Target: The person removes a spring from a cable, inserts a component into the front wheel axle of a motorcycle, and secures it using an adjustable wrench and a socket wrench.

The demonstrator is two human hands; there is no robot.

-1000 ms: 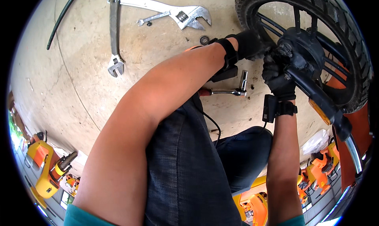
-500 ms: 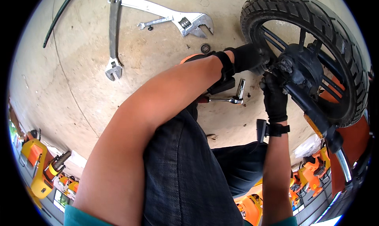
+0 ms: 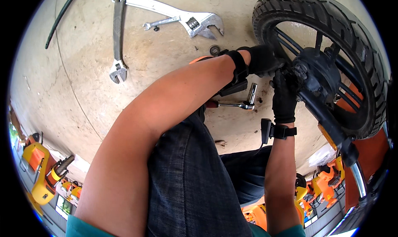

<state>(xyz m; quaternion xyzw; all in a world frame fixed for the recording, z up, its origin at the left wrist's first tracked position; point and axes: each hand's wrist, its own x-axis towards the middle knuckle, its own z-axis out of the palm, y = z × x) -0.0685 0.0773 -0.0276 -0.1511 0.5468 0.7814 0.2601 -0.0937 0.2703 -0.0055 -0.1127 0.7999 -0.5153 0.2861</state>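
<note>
Wheel hub point(image 3: 320, 69): far right; brace it as you work.
Left hand point(image 3: 264, 61): at its left; can't tell whether your grip pinches anything.
Right hand point(image 3: 285, 98): just nearer; grip likewise unclear.
Ratchet point(image 3: 234, 105): left, within reach.

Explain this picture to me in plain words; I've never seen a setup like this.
There is no robot here, only a person's two hands: the gloved left grip and gloved right grip, close together beside the hub of a black wheel. Whether they hold anything cannot be seen. The camera sits on the head, looking down; its wide lens bends straight edges. On the floor lie a large silver wrench, a dark-handled wrench, a small wrench and a red-handled ratchet.
</note>
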